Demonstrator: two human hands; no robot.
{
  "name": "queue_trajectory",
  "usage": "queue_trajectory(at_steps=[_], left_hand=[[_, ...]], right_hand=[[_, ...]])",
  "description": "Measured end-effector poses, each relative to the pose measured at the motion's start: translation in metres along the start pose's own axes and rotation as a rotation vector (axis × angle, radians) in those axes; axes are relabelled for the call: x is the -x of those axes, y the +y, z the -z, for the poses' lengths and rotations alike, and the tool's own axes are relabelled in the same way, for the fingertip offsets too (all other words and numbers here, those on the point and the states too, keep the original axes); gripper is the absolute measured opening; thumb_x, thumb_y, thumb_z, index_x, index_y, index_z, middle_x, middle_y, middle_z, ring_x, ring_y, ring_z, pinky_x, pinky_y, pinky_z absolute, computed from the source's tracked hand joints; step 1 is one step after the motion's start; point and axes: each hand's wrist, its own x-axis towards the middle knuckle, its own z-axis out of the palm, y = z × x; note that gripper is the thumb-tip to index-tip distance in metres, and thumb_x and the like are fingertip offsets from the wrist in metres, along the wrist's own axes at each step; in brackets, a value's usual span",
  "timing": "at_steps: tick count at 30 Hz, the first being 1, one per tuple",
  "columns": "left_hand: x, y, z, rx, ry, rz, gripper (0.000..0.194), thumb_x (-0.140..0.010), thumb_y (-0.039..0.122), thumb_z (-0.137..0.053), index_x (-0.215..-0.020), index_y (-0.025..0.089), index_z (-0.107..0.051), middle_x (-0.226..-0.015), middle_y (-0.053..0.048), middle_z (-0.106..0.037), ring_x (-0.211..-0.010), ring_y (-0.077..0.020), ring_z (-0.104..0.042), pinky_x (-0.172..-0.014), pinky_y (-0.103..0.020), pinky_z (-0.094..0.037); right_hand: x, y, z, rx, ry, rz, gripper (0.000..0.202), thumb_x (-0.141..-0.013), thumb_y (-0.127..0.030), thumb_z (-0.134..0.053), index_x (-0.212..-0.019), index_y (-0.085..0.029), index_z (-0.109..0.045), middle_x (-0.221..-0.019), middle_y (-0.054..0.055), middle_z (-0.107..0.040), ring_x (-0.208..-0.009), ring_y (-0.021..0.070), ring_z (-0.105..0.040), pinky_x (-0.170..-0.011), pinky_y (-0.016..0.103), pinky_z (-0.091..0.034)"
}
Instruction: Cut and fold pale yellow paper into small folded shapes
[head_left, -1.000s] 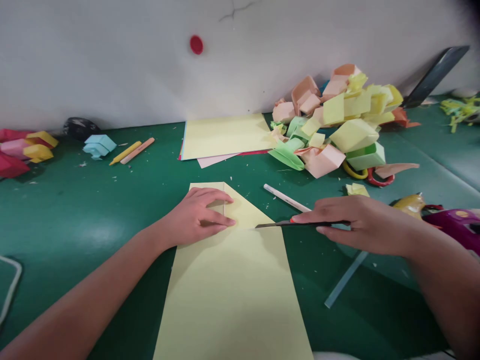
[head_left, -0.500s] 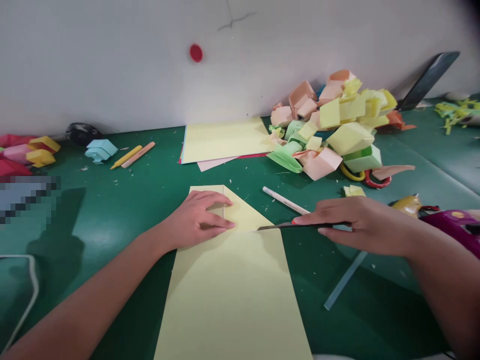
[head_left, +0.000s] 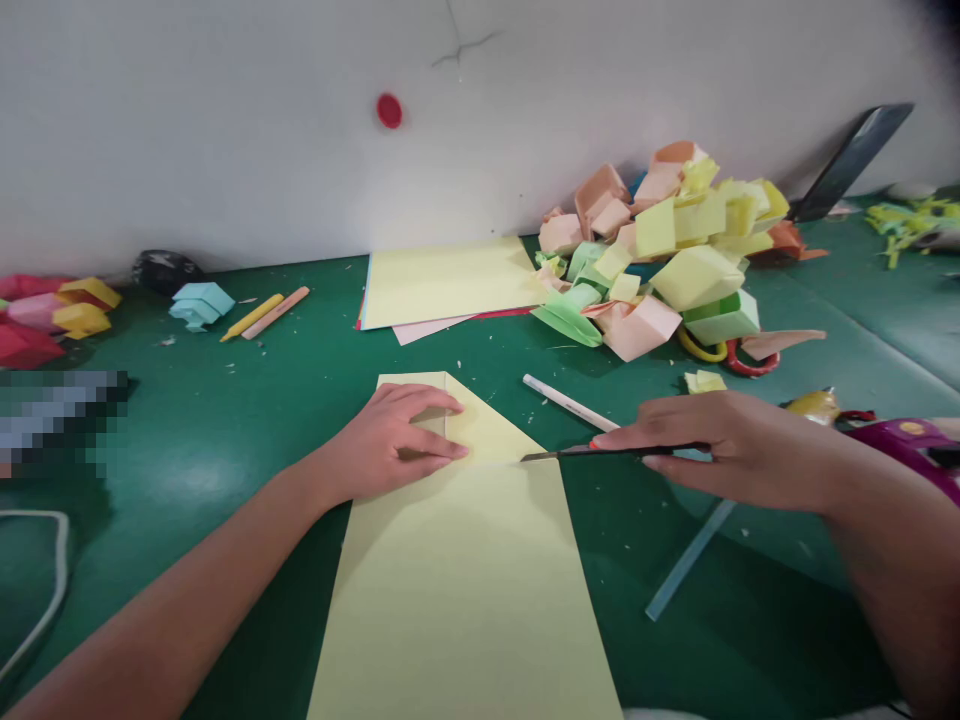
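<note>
A large pale yellow sheet of paper (head_left: 465,590) lies before me, its far end folded over so that a slanted edge runs down to the right. On the folded part rests my left hand (head_left: 401,440), fingers apart and fingertips touching the paper. My right hand (head_left: 720,450) is closed on a knife with a thin dark blade (head_left: 555,454). The blade lies at the fold's right corner, its tip over the paper, pointing left; whether it is inside the fold I cannot tell. Most of the handle is hidden by my fingers.
Behind the sheet lies a stack of coloured paper (head_left: 450,285). A heap of folded paper pieces (head_left: 660,255) stands at the back right. A white pen (head_left: 566,400) and a translucent strip (head_left: 688,562) lie near my right hand. Two markers (head_left: 266,312) are at left.
The knife and my right hand have slid slightly right along the fold. My left hand stays in place on the paper. The pixelated object at the left edge sits a little lower.
</note>
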Motion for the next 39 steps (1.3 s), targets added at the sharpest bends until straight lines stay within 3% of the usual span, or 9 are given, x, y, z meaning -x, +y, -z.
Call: queue_trajectory(at_steps=[8,28,39], left_hand=[[0.001,-0.002,-0.001,-0.04,0.015,-0.04,0.023,-0.1,0.034,-0.059,-0.113,0.045,-0.074,-0.139,0.002,-0.059,-0.13,-0.0233,-0.051,-0.107,-0.044,-0.034],[0.002,-0.004,-0.002,-0.1,0.023,-0.079,0.025,-0.101,0.033,-0.057,-0.117,0.046,-0.072,-0.14,0.002,-0.059,-0.13,-0.0239,-0.051,-0.107,-0.046,-0.037],[0.002,0.003,-0.001,-0.164,0.072,-0.118,0.026,-0.1,0.028,-0.056,-0.115,0.04,-0.074,-0.137,0.0,-0.062,-0.132,-0.0252,-0.051,-0.108,-0.046,-0.039]], right_hand=[[0.004,-0.001,0.0,0.013,0.005,-0.024,0.045,-0.1,-0.037,-0.045,-0.141,-0.054,-0.051,-0.098,-0.002,-0.065,-0.082,0.0166,-0.064,-0.073,0.031,-0.048],[0.012,0.002,0.006,0.048,-0.013,-0.086,0.046,-0.099,-0.036,-0.045,-0.141,-0.054,-0.051,-0.099,-0.002,-0.065,-0.085,0.018,-0.065,-0.072,0.031,-0.047],[0.016,0.007,0.008,0.05,-0.008,-0.078,0.045,-0.099,-0.04,-0.047,-0.14,-0.056,-0.05,-0.098,-0.003,-0.066,-0.085,0.0185,-0.065,-0.072,0.032,-0.048]])
